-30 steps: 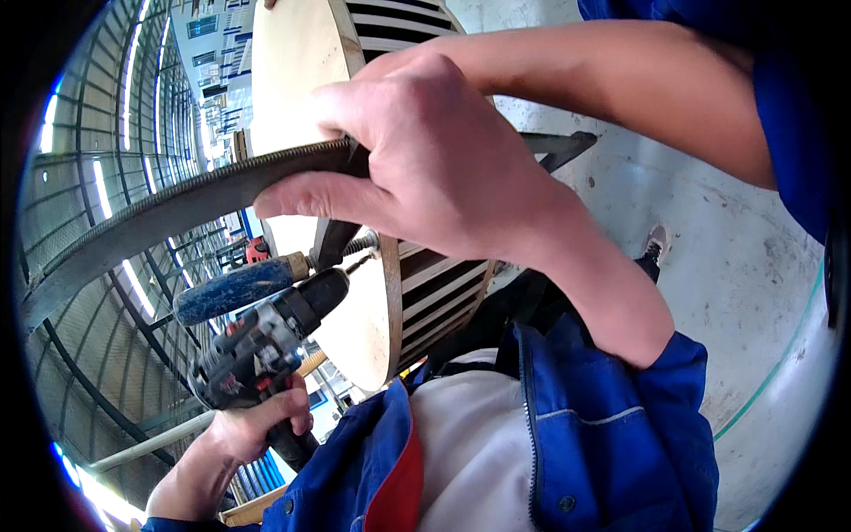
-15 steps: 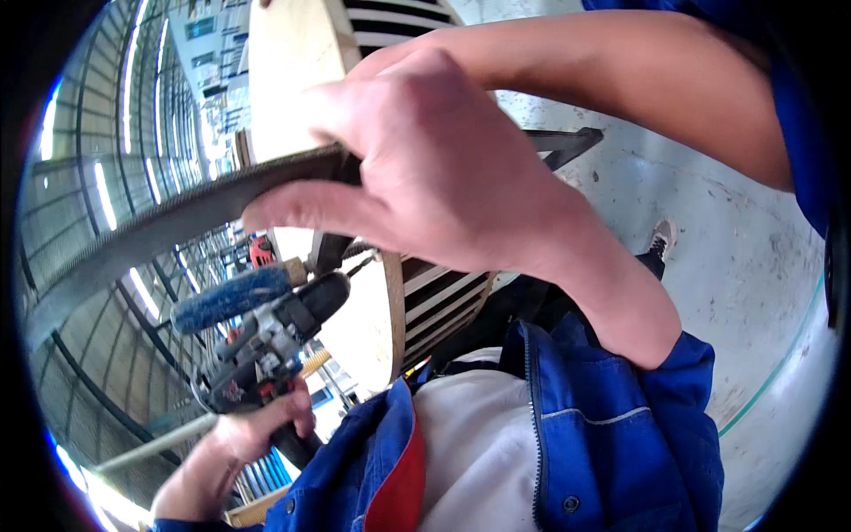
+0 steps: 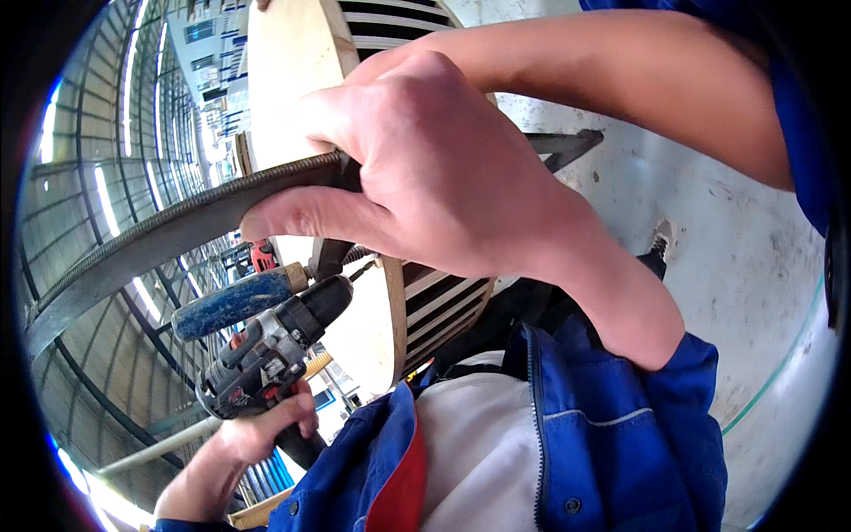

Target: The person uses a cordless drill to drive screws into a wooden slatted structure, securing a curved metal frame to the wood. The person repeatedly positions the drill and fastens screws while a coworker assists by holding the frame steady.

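Two bare hands busy. Left hand (image 3: 270, 426) wrapped round drill (image 3: 266, 353); can't tell if trigger is pressed. Right hand (image 3: 452, 177) grasping clamp bar (image 3: 204, 213), thumb on near side, some fingers out of sight. Drill is left of centre, beside blue handle (image 3: 235, 301), bit (image 3: 362, 271) pointing up-right, near slatted wood (image 3: 372, 332); contact unclear. Spindle (image 3: 356, 254) just beside bit. Co-worker's forearm (image 3: 612, 71) passes behind right hand, its hand mostly hidden.

To do it well, I'd say: grip bar firmly so nothing shifts, line left wrist up behind drill, square bit to wood before pressing, feed slowly. Likely snag: chuck (image 3: 324, 306) rubbing handle or spindle; leave a gap. All fingers off bit's line.
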Motion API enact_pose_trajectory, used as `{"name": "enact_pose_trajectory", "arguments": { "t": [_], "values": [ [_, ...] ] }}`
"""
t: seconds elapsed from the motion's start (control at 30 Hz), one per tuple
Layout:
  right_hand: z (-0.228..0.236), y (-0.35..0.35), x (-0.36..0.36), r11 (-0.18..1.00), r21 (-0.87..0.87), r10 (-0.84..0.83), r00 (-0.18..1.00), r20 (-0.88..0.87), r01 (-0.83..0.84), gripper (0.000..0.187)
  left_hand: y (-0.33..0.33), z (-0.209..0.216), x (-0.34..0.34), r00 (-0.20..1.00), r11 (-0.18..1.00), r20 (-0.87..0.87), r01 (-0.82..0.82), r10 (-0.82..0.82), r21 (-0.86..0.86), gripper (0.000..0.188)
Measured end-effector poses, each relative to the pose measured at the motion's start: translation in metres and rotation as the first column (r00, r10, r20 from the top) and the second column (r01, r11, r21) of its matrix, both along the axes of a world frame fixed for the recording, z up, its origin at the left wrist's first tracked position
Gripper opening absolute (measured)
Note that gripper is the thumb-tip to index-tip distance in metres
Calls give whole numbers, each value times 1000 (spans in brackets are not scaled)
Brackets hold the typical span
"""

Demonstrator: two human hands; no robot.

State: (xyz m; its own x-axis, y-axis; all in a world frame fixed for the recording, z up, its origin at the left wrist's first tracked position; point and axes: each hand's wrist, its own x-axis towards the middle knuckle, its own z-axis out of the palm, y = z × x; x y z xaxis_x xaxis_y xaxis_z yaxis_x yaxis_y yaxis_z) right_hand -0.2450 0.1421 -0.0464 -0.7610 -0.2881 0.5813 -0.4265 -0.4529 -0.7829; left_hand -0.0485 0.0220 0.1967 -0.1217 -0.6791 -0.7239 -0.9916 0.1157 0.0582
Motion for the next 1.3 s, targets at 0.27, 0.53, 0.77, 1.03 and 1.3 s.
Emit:
{"name": "enact_pose_trajectory", "arguments": {
  "t": [0.27, 0.53, 0.77, 1.03, 1.3],
  "values": [
    [2, 1, 0, 1000, -4, 18, 1000, -1, -18, 50, 4, -1, 0, 999, 1000, -24, -22, 22, -10, 23],
    [0, 2, -1, 999, 31, -36, 999, -19, 37, 54, 7, -4, -1, 969, 980, -150, -191, 198, 61, 26],
    [-3, 0, 1, 995, -33, -94, 995, -28, 93, 56, 6, -8, 1, 994, 999, -106, -26, 23, -31, 27],
    [8, 4, 4, 984, 177, 4, 995, 98, -21, 46, 15, -15, 46, 895, 996, -440, 90, -76, 11, 62],
    [1, 9, 9, 973, 38, 212, 949, 233, -226, 36, -49, -63, 145, 830, 898, -470, 80, -300, -434, 39]
  ]
}}
